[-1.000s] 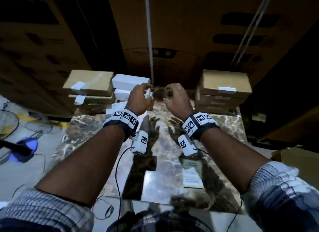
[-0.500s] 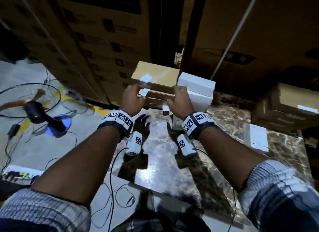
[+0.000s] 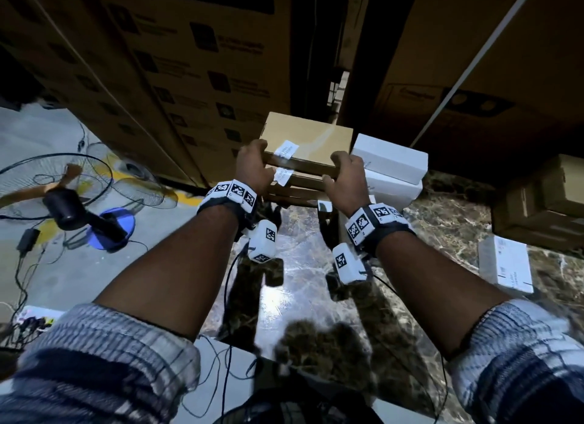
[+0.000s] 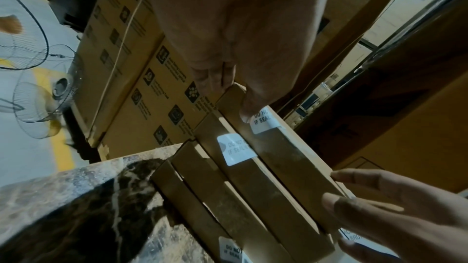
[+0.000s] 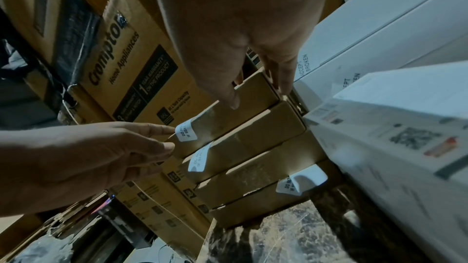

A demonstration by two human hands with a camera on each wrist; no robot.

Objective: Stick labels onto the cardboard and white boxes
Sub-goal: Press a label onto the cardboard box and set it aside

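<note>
Here, both hands, left (image 3: 252, 167) and right (image 3: 343, 179), fingers curled, grip top of four stacked cardboard boxes (image 3: 308, 139).

Dim all round, glare flaring off the marble tabletop (image 3: 278, 300), hand shadows on it, wide-angle bending at the edges, the white box (image 5: 395, 137) smeared with blur near the right-wrist camera

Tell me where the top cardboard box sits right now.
In the head view, the top cardboard box crowns the brown stack at the table's far edge, between left hand and right hand, left of the white boxes.
</note>
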